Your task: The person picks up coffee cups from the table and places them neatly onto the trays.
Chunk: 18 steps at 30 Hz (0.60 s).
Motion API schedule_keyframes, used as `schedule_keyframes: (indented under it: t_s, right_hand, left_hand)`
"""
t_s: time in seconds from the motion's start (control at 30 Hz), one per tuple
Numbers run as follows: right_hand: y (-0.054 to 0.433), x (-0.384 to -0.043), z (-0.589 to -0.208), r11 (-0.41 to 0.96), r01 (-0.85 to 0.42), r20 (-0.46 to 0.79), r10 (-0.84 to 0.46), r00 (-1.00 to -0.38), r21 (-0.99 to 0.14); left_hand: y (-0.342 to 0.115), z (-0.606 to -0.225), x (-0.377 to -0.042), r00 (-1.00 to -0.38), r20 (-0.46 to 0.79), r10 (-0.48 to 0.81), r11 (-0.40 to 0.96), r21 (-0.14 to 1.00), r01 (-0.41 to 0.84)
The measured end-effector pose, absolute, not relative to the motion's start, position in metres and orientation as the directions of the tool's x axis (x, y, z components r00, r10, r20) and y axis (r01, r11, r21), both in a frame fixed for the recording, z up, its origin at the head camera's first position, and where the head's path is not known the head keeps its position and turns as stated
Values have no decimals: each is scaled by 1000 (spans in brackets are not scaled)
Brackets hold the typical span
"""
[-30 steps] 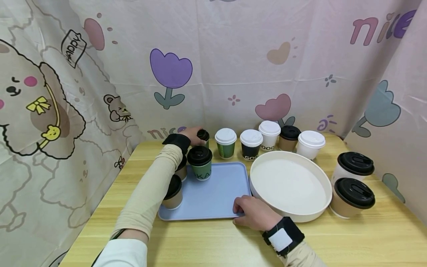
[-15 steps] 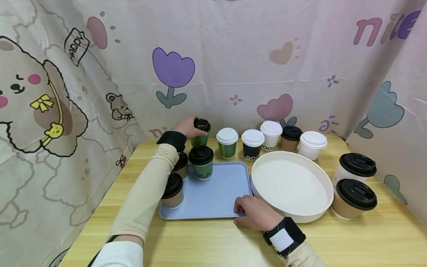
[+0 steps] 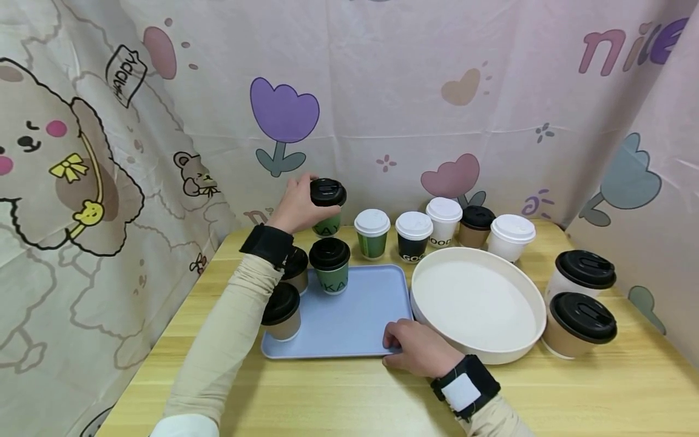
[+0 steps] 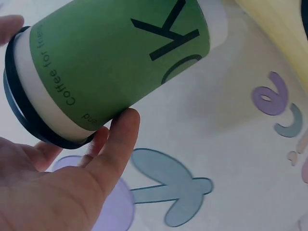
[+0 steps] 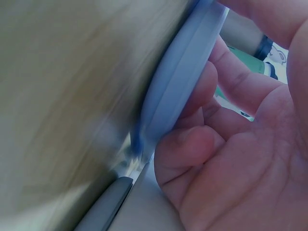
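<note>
My left hand (image 3: pixel 300 206) grips a green paper coffee cup (image 3: pixel 327 227) with a black lid, held up behind the blue tray (image 3: pixel 357 318). In the left wrist view the thumb and fingers lie round the lid end of this green cup (image 4: pixel 115 62), which is tilted in that view. On the tray's left part stand another green cup with a black lid (image 3: pixel 332 278) and two brown cups, one in front (image 3: pixel 285 328) and one behind (image 3: pixel 297 280). At the tray's front right corner my right hand (image 3: pixel 419 349) pinches the rim (image 5: pixel 180 77), fingers curled over it.
A round white tray (image 3: pixel 477 303) sits right of the blue one. Behind stand a white-lidded green cup (image 3: pixel 372 243), a black cup (image 3: pixel 412 246), white cups and a small brown cup (image 3: pixel 475 233). Two large black-lidded cups (image 3: pixel 573 340) stand far right. A printed curtain (image 3: pixel 360 91) hangs behind.
My left hand has raised the green cup from behind the tray and drawn it slightly left, so more of it shows. The right hand has stayed at the tray corner.
</note>
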State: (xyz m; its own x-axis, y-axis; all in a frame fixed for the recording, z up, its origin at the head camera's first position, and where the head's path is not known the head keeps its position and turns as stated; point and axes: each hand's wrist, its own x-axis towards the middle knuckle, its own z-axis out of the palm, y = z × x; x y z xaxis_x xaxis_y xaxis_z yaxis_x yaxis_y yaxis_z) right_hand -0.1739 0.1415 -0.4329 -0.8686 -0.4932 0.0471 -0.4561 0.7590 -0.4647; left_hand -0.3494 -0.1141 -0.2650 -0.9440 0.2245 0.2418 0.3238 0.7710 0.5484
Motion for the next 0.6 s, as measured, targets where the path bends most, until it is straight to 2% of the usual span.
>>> schedule_keyframes:
  t_s: [0.6]
  right_hand:
    - [141, -174, -433, 761, -459, 53, -492, -869, -458]
  left_hand:
    - [-113, -251, -283, -855, 491, 167, 645, 601, 472]
